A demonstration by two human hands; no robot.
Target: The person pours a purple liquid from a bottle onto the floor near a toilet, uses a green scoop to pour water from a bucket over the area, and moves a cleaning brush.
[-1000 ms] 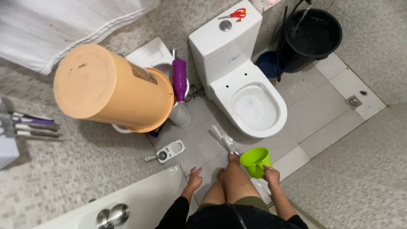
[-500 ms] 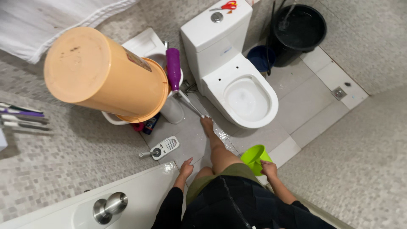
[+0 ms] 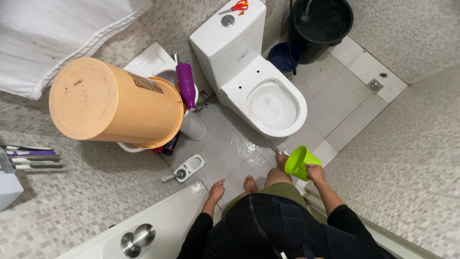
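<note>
The right hand [image 3: 315, 173] grips the handle of a bright green plastic scoop cup [image 3: 298, 162], fingers curled shut around it. The cup hangs tilted, its mouth turned toward 10 o'clock, just beside the right knee and over the pale grey floor tiles [image 3: 335, 103]. It sits at 5 o'clock from the white ceramic toilet [image 3: 254, 79], close to the bowl's front rim but apart from it.

The left hand [image 3: 216, 191] is empty, fingers loosely spread and pointing toward 12 o'clock, hanging near the edge of a white door [image 3: 163, 223] with a round metal knob [image 3: 137, 238]. 2 bare feet show on the wet tiles, 1 at 12 o'clock from the left knee, the other just under the green cup.

At 9 o'clock from the left hand a small white toilet-brush holder [image 3: 188, 169] lies on the floor. Further toward 10 o'clock a large peach-orange plastic bucket [image 3: 112, 103] lies tipped on its side atop a white basin, with a purple bottle [image 3: 186, 86] between it and the toilet. On the toilet tank lie red-handled scissors [image 3: 235, 7]. At 1 o'clock from the toilet stands a black bucket [image 3: 322, 21] holding water, and a small dark blue pot [image 3: 283, 56] touches its side. A square floor drain [image 3: 374, 86] lies at 3 o'clock from the bowl. A white towel [image 3: 52, 31] hangs at the far upper left.
</note>
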